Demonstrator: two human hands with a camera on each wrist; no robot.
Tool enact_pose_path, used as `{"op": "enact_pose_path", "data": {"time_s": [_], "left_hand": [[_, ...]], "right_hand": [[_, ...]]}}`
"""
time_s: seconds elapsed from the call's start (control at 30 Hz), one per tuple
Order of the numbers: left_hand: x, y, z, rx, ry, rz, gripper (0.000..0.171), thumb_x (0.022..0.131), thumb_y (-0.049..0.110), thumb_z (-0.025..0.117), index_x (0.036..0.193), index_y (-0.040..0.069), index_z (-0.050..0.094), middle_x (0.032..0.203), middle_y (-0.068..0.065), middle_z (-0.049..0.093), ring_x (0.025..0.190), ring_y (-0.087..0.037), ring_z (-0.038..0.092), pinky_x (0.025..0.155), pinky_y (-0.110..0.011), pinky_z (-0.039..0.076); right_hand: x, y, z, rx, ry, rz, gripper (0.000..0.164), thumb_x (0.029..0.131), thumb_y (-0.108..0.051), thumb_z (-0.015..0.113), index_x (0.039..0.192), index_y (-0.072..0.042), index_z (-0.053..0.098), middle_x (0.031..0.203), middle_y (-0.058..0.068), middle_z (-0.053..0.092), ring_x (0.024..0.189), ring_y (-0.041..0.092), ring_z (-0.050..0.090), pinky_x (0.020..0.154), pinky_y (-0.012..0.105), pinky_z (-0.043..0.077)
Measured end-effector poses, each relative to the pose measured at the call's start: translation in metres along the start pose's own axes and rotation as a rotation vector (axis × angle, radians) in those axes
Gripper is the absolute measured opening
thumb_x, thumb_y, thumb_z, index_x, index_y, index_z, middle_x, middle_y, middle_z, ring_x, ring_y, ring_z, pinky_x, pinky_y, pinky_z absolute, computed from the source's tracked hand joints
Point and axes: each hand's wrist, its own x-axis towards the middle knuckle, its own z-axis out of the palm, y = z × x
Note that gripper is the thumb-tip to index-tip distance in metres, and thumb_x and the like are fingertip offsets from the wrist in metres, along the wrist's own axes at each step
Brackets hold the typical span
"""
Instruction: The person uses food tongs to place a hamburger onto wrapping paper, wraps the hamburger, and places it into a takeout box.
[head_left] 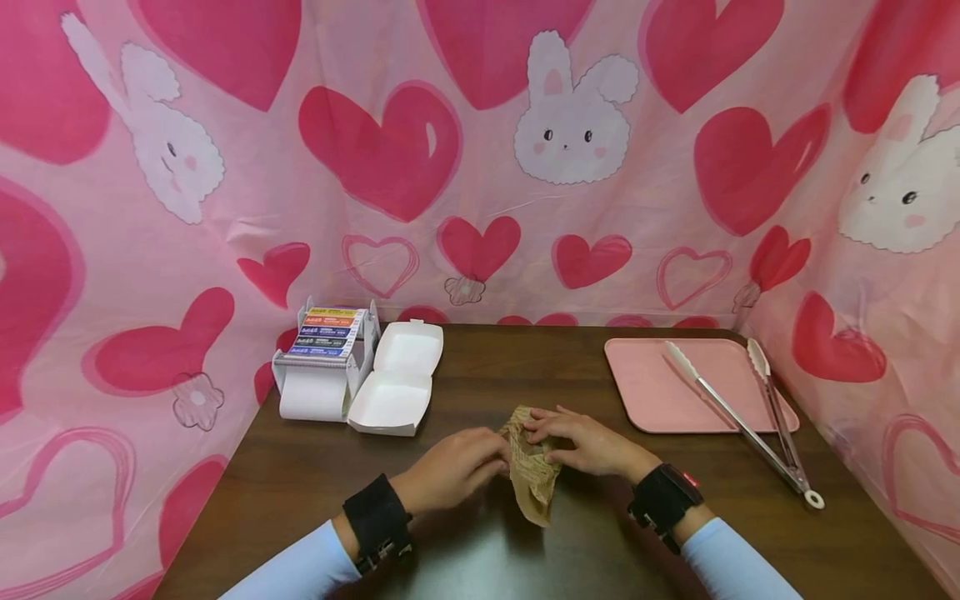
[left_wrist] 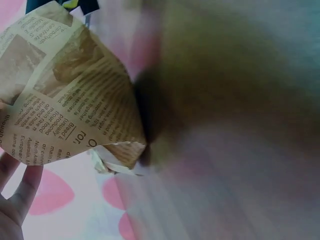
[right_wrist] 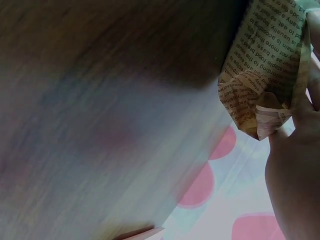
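Observation:
A brown sheet of newsprint-patterned wrapping paper [head_left: 534,487], creased and folded into a pouch-like shape, is between my two hands just above the dark wooden table. My left hand [head_left: 459,468] pinches its left edge. From the upper right, my right hand [head_left: 592,440] holds the other side with bent fingers and the thumb. Printed text and folds show on the paper [left_wrist: 70,100] in the left wrist view. Its folded lower corner appears beside the right hand [right_wrist: 297,170] in the right wrist view. Whether anything lies inside the paper is hidden.
An open white clamshell box [head_left: 392,404] stands at the back left, beside a dispenser [head_left: 322,346] with colourful labels and a white sheet hanging down. Metal tongs [head_left: 738,421] lie spread across a pink tray [head_left: 637,396] at the right, their ring end past its front edge.

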Motion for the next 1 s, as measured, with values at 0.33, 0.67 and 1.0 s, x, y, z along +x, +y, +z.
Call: {"op": "enact_pose_path", "data": {"time_s": [0.33,0.67,1.0], "left_hand": [[0.044,-0.014,0.001,-0.179,-0.014,-0.148,0.010,0.103,0.018,0.059,0.109,0.012,0.064,0.102,0.004,0.071,0.089,-0.004,0.063,0.077,-0.023,0.052],[0.069,-0.035,0.013,-0.297,-0.068,-0.288,0.009,0.105,0.019,0.056,0.108,0.016,0.063,0.098,0.005,0.070,0.080,-0.005,0.058,0.072,-0.023,0.048],[0.068,-0.035,0.015,-0.212,-0.138,-0.327,0.010,0.108,0.023,0.049,0.111,0.018,0.057,0.079,0.008,0.052,0.071,-0.007,0.051,0.064,-0.023,0.041]], "right_hand": [[-0.001,0.002,0.004,-0.053,-0.012,0.018,0.032,0.092,-0.014,0.074,0.123,-0.017,0.067,0.143,0.001,0.060,0.146,0.028,0.039,0.116,0.064,0.021],[-0.006,-0.004,0.009,-0.256,0.111,-0.073,0.034,0.087,-0.014,0.079,0.120,-0.013,0.072,0.136,0.005,0.060,0.132,0.030,0.048,0.105,0.049,0.045],[-0.025,-0.025,0.013,-0.144,0.187,0.083,0.035,0.097,-0.027,0.070,0.124,-0.007,0.064,0.138,0.010,0.061,0.135,0.035,0.049,0.113,0.059,0.032]]}}
